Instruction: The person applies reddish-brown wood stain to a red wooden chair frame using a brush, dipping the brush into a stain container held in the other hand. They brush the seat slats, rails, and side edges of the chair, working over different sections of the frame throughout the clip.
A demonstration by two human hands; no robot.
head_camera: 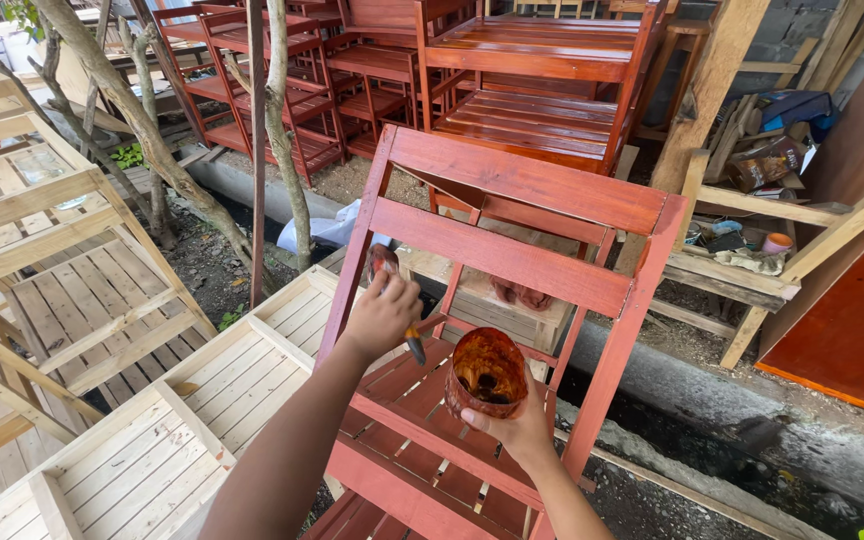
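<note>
A red-stained wooden rack point(512, 262) stands tilted in front of me. My left hand point(382, 318) grips a paintbrush point(384, 260). The brush's stained head rests near the rack's left upright, and its handle sticks out below my fist. My right hand point(524, 432) holds up a small round container point(487, 372) from below, over the rack's lower slats. The container is smeared with red-brown stain inside and out.
Bare unpainted wooden racks point(202, 400) lie at the left and lower left. Several red-stained racks point(532, 90) are stacked at the back. Thin tree trunks point(282, 130) rise at the left. Scrap timber and cans point(752, 230) sit at the right beside a red-brown board point(852, 320).
</note>
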